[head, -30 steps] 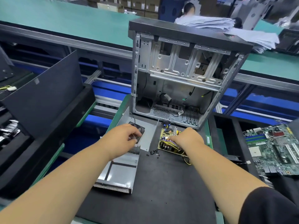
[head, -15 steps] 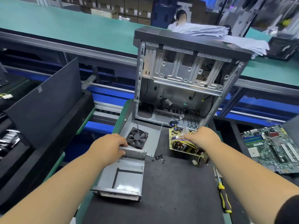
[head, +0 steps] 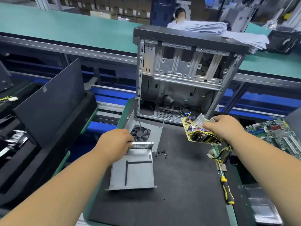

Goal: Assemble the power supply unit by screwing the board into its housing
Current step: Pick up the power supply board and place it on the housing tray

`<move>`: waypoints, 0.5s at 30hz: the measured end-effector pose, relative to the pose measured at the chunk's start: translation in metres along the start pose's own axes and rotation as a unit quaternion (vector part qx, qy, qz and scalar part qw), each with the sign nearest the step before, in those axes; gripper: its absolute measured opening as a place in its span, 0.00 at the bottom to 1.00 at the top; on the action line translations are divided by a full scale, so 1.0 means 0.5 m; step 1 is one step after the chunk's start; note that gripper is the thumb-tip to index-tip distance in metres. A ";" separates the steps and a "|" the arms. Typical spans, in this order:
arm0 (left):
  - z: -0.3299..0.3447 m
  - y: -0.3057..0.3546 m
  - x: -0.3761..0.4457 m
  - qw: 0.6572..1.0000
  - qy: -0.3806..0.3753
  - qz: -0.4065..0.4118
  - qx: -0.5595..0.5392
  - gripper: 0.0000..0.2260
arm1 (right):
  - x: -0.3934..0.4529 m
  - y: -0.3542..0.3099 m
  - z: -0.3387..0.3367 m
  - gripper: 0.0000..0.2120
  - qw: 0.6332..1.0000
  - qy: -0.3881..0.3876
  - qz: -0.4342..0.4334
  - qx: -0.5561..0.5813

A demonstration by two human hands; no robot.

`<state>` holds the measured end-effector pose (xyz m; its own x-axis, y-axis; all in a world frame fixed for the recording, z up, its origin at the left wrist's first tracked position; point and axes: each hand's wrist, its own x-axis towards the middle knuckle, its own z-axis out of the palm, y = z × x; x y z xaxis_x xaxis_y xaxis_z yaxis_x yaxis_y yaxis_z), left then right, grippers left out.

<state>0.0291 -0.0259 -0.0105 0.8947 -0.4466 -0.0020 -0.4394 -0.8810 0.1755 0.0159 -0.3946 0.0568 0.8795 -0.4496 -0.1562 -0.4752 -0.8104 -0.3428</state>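
Left hand: your left hand (head: 114,144) closes on the far perforated wall of the housing (head: 132,172); the fingertips curl behind the metal and cannot be seen.
Housing: the open grey metal tray lies flat on the black mat (head: 171,193), toward its left edge, with an L-shaped black strip on its floor.
Right hand: your right hand (head: 225,128) is clamped on the board (head: 197,132), fingers over its top; the thumb is hidden beneath.
Board: held tilted, clear of the mat, near the mat's far right corner; its finned heatsink points up and its small parts blur together.
Wires: a yellow and black wire bundle (head: 224,154) hangs from the board to a white plug; its lower end is lost at the mat's right edge.
Fan plate: a grey cover with a black fan (head: 140,132) stands just beyond the housing, partly behind your left hand.
Screws: small black screws (head: 162,153) lie scattered just right of the housing; too small to count.
Screwdriver: a yellow and black screwdriver (head: 226,188) lies along the mat's right edge, well apart from both hands.
Computer case: an open case (head: 182,70) stands at the mat's far edge, its depths in shadow.
Motherboard: a green motherboard (head: 280,134) off the mat at right is cut off by the frame.
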 end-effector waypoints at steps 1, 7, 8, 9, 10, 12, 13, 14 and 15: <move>-0.004 0.012 -0.002 1.000 0.008 -0.001 -0.001 0.08 | -0.003 0.006 -0.008 0.16 1.000 0.000 -0.005 0.014; -0.027 0.112 -0.004 0.999 0.035 -0.002 0.036 0.09 | -0.016 0.053 -0.068 0.15 0.998 0.016 -0.047 0.043; -0.032 0.128 -0.004 0.999 0.034 -0.013 0.040 0.10 | -0.019 0.059 -0.079 0.15 0.998 0.017 -0.049 0.048; -0.036 0.144 -0.006 0.998 0.030 -0.026 0.043 0.10 | -0.022 0.067 -0.089 0.15 0.997 0.020 -0.048 0.052; -0.038 0.159 -0.009 0.998 0.024 -0.037 0.046 0.10 | -0.024 0.075 -0.099 0.15 0.997 0.025 -0.049 0.056; -0.038 0.190 -0.017 0.997 0.019 -0.051 0.046 0.10 | -0.027 0.093 -0.116 0.17 0.996 0.033 -0.055 0.063; -0.036 0.205 -0.021 0.997 0.021 -0.056 0.042 0.10 | -0.028 0.102 -0.123 0.19 0.995 0.036 -0.058 0.067; -0.033 0.221 -0.026 0.997 0.025 -0.063 0.037 0.10 | -0.028 0.109 -0.129 0.22 0.995 0.043 -0.060 0.072; -0.028 0.236 -0.030 0.997 0.027 -0.070 0.033 0.09 | -0.027 0.116 -0.133 0.24 0.994 0.049 -0.064 0.076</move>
<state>-0.0349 -0.1208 0.0242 0.9500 -0.3108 0.0303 -0.3122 -0.9434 0.1122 -0.0253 -0.4605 0.1004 0.9216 -0.3880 -0.0137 -0.3443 -0.8006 -0.4904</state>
